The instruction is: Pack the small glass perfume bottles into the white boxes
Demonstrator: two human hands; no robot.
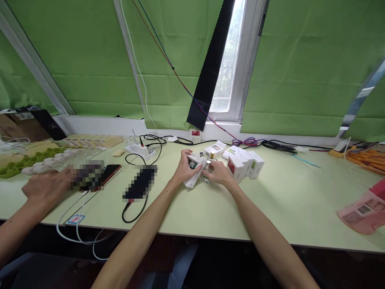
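White card, printed with a small green and red picture, makes up the little box (193, 170) that the left hand (184, 168) has its fingers wrapped around, thumb over the top, the box tilted with its open end turned toward the other hand. The right hand (219, 173) is curled just beside that box, fingertips closed about a small glass bottle (207, 171) with a metal neck; the bottle sits between the two hands, touching the right one, and how firmly it is pinched cannot be told at this size.

Taking the held box as the mark: just to its right and a little farther back stands a cluster of similar white boxes (243, 164), some with red faces, some with green, packed side by side. Behind it lies another flat box (214, 149), with a gold cap showing just beside that one. To its left, near, a dark phone (140, 184) lies on its black cable, and behind that a white power strip (138, 149). All rest on the pale green table (279, 200).

Well to the left of the held box, another person's hand (45, 185) lies flat by a red-edged phone (110, 172). Far to its right, at the table edge, lies a pink packet (362, 210).
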